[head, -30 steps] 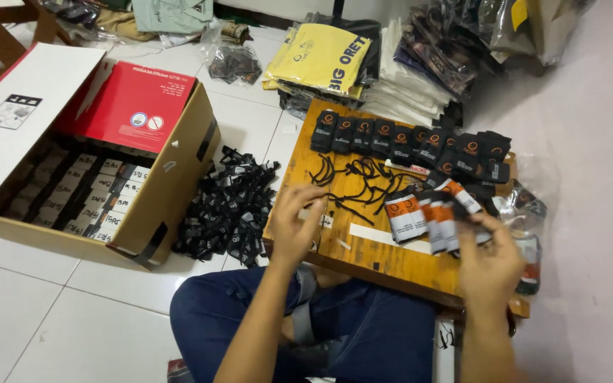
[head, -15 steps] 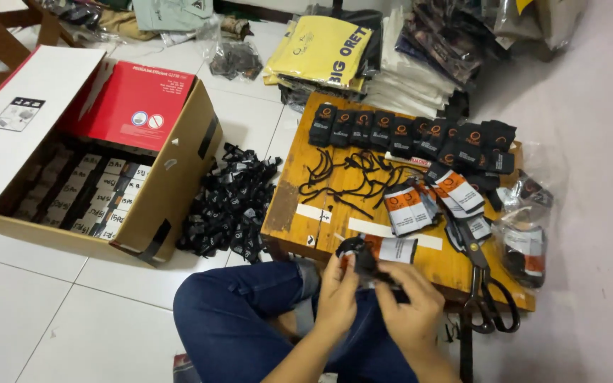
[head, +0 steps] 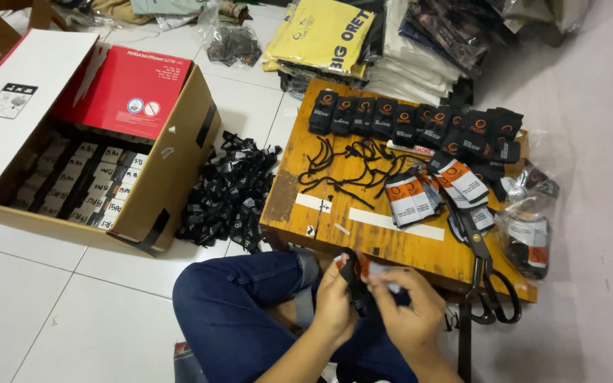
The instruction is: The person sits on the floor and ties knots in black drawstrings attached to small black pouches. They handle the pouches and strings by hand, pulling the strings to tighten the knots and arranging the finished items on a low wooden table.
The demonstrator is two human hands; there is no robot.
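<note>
I hold a small black-and-orange hang tag (head: 355, 273) over my lap, just below the wooden worktop (head: 391, 245) edge, my left hand (head: 335, 301) clamped on it while my right hand (head: 409, 312) pinches its end, close for fine fingerwork.

Both grips, left hand (head: 335, 301) and right hand (head: 413, 315), cover most of the small black-and-orange tag (head: 355, 273); forearms cut off at six o'clock
</note>
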